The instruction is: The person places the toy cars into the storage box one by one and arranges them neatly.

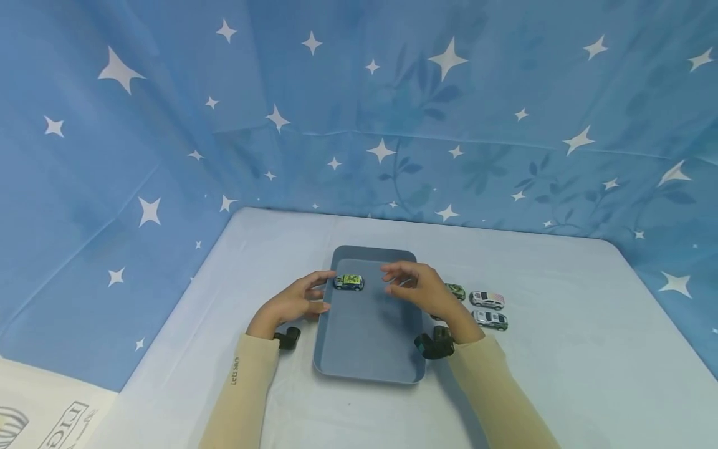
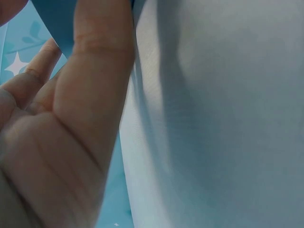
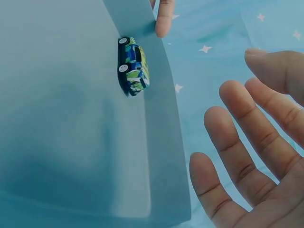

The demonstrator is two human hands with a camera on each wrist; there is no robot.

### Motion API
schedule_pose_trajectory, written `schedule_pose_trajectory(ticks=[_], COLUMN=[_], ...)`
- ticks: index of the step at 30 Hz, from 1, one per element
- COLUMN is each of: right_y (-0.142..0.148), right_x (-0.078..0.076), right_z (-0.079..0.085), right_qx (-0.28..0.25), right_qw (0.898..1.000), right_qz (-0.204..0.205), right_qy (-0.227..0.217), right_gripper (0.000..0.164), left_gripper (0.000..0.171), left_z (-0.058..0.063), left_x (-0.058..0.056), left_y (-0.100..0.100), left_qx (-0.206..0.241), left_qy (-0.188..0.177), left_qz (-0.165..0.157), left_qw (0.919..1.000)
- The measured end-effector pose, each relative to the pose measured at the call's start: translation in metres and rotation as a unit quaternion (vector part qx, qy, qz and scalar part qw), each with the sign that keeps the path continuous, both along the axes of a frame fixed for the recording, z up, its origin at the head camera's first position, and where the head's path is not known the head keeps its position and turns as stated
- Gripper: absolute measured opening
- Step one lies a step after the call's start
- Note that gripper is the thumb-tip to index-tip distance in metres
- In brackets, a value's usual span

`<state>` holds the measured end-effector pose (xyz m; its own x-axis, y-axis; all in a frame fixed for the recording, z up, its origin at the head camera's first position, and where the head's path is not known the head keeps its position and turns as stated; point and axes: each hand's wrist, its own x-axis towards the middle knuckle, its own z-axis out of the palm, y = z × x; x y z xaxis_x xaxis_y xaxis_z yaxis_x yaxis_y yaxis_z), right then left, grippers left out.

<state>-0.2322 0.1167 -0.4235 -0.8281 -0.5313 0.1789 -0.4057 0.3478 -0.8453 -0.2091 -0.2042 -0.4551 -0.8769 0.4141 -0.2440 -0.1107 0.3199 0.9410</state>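
Note:
A toy car (image 1: 349,282) with a yellow-green and blue pattern stands inside the blue-grey tray (image 1: 370,368), close to its left wall. At that wall is my left hand (image 1: 294,300), its fingertips right at the rim and its fingers extended. Over the right part of the tray hangs my right hand (image 1: 421,288), holding nothing, with fingers loosely spread. In the right wrist view the same car (image 3: 134,66) shows its wheels on the tray floor, with a fingertip of the left hand at the rim beside it.
Right of the tray, several more toy cars are on the white table, among them a green one (image 1: 455,291), a white-and-pink one (image 1: 487,300) and a silver one (image 1: 490,320). The right forearm partly hides the group. A blue star-patterned curtain (image 1: 336,93) hangs behind the table.

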Motion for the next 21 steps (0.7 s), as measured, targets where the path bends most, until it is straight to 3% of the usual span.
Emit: schedule_pose_trajectory(ticks=[11, 21], right_y=[0.014, 0.025], right_x=[0.000, 0.001], right_z=[0.002, 0.003], right_qx=[0.002, 0.008], right_qw=[1.000, 0.999], right_qz=[-0.003, -0.019], right_qy=[0.028, 0.028], right_gripper=[0.036, 0.035], left_gripper=[0.076, 0.076], left_z=[0.001, 0.000], left_x=[0.000, 0.000], left_y=[0.002, 0.001], left_qx=[0.002, 0.000], left_qy=[-0.003, 0.003], left_qz=[0.002, -0.003], left_qw=[1.0000, 1.0000])
